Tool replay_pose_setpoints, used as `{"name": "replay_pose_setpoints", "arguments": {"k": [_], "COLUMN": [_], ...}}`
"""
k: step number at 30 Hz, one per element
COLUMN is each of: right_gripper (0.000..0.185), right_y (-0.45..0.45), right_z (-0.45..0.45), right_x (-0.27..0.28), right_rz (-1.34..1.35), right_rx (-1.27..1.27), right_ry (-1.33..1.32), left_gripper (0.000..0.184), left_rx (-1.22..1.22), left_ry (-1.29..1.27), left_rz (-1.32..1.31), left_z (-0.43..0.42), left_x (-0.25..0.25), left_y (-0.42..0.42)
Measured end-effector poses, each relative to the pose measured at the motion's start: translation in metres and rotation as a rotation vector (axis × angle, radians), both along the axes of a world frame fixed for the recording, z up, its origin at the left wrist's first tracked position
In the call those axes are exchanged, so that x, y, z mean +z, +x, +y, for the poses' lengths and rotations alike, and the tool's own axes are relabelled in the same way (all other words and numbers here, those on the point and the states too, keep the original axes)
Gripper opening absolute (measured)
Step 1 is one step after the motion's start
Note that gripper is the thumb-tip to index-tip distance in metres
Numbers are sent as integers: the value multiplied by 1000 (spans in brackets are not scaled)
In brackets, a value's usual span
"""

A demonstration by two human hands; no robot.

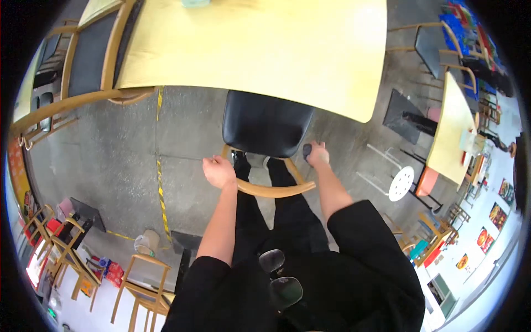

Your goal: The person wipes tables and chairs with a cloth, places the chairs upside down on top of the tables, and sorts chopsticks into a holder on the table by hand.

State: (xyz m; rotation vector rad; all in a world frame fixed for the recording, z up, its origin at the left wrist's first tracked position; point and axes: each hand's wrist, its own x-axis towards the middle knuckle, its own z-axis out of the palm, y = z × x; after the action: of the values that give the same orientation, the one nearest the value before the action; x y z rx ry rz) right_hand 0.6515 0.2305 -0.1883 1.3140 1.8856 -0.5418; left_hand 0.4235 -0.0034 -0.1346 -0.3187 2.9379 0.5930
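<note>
A chair with a black seat (267, 123) stands partly under the pale yellow table (260, 50). Its curved wooden backrest (271, 191) faces my body. My left hand (219, 171) is closed just beyond the backrest's left end; what its fingers hold, if anything, is hidden. Beyond the right end, my right hand (318, 154) grips a small dark object (307, 151), too small to identify. Neither hand visibly wraps the backrest. Sunglasses (286, 290) hang on the front of the black shirt.
A dark-seated wooden chair (88, 52) is at upper left. On the right are a white stool (401, 183) and another table (449, 133). Yellow-black tape (161, 193) marks the grey floor. A bin (147, 242) and a wooden chair (145, 288) stand at lower left.
</note>
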Motion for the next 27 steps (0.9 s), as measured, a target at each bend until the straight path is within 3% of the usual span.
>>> {"name": "replay_pose_setpoints", "arguments": {"k": [3, 6, 9, 13, 15, 18, 21, 24, 27], "right_gripper": [62, 58, 61, 63, 68, 71, 73, 63, 49], "right_y": [-27, -88, -158, -264, -316, -373, -387, -344, -263], "right_z": [-12, -40, -63, -70, -63, -57, -59, -73, -105], "right_x": [42, 98, 154, 230, 248, 265, 267, 236, 200], "right_rz": [229, 518, 807, 887, 889, 1133, 1248, 1114, 652], "right_rx": [15, -47, 41, 123, 151, 123, 206, 165, 300], "right_ry": [132, 123, 25, 71, 103, 200, 492, 413, 63], "left_gripper": [20, 17, 25, 38, 42, 53, 56, 59, 56], "left_rx": [9, -76, -233, -289, -268, -224, -164, 37, 284], "left_ry": [44, 149, 264, 348, 341, 441, 550, 816, 991], "left_rz": [-63, -89, -287, -363, -458, -592, -703, -881, -1036], "left_z": [-3, -9, -31, -52, -62, -70, -82, -82, -77], "left_x": [-2, 4, 3, 11, 0, 6, -13, 8, 20], "left_y": [0, 0, -10, -14, -11, -6, 2, -5, -21]}}
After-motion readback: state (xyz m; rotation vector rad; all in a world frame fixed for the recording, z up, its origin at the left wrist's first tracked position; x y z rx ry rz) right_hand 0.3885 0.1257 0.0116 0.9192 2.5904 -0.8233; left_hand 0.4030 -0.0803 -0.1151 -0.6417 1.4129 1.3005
